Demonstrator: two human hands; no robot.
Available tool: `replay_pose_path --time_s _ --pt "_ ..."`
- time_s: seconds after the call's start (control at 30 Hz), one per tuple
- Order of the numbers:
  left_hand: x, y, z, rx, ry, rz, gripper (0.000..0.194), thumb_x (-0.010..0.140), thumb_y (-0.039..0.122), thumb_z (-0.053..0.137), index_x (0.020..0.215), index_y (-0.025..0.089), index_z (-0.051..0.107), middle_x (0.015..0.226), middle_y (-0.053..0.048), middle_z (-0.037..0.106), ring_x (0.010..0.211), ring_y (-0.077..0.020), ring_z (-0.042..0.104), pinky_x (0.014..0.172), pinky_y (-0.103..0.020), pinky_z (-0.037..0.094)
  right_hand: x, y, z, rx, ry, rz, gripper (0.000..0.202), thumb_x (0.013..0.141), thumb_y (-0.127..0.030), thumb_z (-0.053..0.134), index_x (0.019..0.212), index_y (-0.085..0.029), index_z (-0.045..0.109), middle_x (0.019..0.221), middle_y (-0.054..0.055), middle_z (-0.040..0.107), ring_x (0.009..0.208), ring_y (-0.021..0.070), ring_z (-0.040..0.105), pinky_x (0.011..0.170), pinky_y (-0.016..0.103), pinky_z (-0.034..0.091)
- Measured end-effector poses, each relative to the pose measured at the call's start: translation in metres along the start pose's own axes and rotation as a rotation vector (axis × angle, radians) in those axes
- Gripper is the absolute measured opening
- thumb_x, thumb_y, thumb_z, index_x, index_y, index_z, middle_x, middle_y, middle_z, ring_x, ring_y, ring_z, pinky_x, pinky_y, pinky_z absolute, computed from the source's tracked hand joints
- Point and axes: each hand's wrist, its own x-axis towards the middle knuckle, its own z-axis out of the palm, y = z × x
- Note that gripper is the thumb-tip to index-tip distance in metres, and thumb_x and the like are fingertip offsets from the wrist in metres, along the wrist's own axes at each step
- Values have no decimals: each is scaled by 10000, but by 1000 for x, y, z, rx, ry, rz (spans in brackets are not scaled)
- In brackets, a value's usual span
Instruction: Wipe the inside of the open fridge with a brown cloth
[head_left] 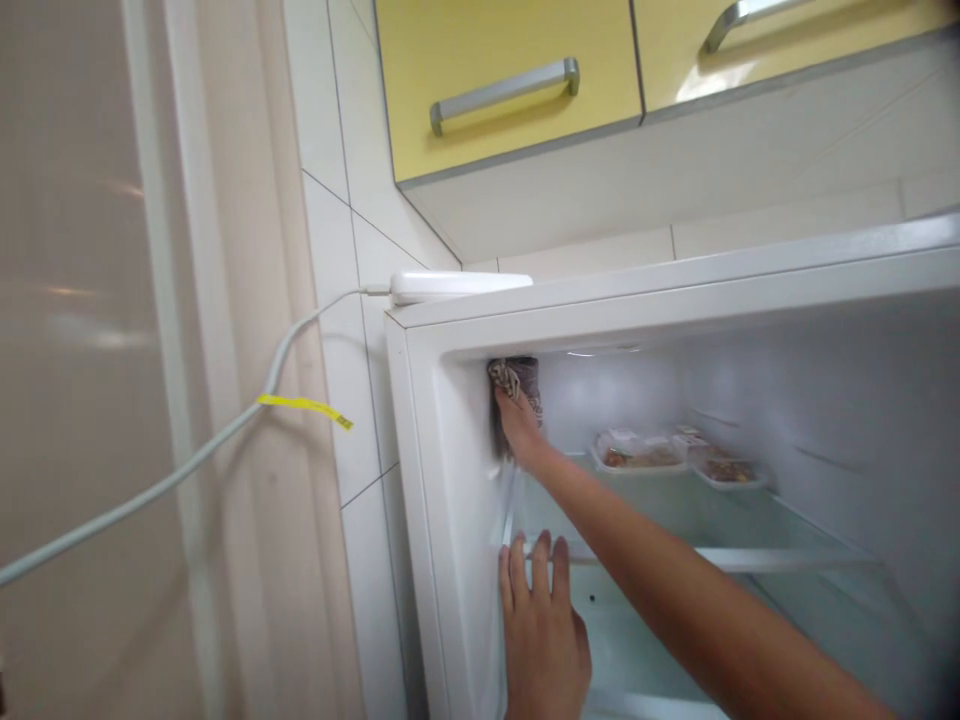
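Inside the fridge [420,480], my right hand [519,430] reaches into the upper left corner. It is closed on a dark patterned cloth [525,375], which lies against the inner left wall. Below it, my left hand [541,620] has its fingers stretched out, with the fingertips at the front edge of the glass shelf [780,560] near the left wall. Nothing shows in that hand, though its palm side is hidden. Food in clear-wrapped trays [641,450] sits farther back on this shelf, to the right of the cloth.
A white flat device [457,287] rests on the fridge top, its pale cable [202,455] running down left with a yellow tag [304,404]. Yellow cabinets [517,60] with metal handles hang above. A tiled wall [330,270] stands left. A lower shelf [645,640] bears a small dark speck.
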Motion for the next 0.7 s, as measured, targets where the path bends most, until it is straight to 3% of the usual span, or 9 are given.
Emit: replay_pose_path --time_s 0.17,0.27,0.37,0.5,0.6,0.7 --pt "4 -3 -20 -3 -72 51 688 721 99 624 1399 199 570 1418 -120 618 1382 -376 483 1134 -612 458 -71 -57 -8 215 16 11 545 918 -454 493 1407 -220 551 1514 84 523 1439 214 424 1261 437 239" --pt "13 -13 -27 10 -136 177 607 759 100 594 1354 220 604 1325 -116 688 1273 -327 586 1083 -581 495 -103 -87 -21 193 -46 -98 483 921 -418 530 1374 -262 592 1528 65 494 1463 221 397 1267 441 235" --pt "34 -18 -46 47 -195 286 470 790 99 559 1233 213 666 1166 -89 758 1095 -271 677 971 -491 561 -111 -102 -28 119 -86 -252 461 922 -384 550 1367 -278 605 1512 65 481 1454 232 399 1253 433 269" --pt "69 -16 -94 99 -231 341 149 794 136 576 836 205 700 790 -41 744 787 -239 687 704 -399 565 -88 -87 -27 72 -130 -397 541 886 -404 597 1407 -262 560 1412 98 507 1369 251 470 1220 441 324" --pt "82 -16 -124 127 -105 344 77 796 157 586 781 222 626 733 -14 668 718 -218 634 632 -380 520 -60 -54 -20 114 -116 -376 574 866 -427 601 1412 -262 532 1395 98 517 1361 258 472 1224 447 313" --pt "83 -18 -131 143 -28 401 71 811 174 582 794 243 577 702 16 607 672 -205 587 590 -377 479 -30 -19 -13 171 -38 -263 572 854 -442 559 1384 -229 531 1374 101 543 1326 254 492 1222 445 303"
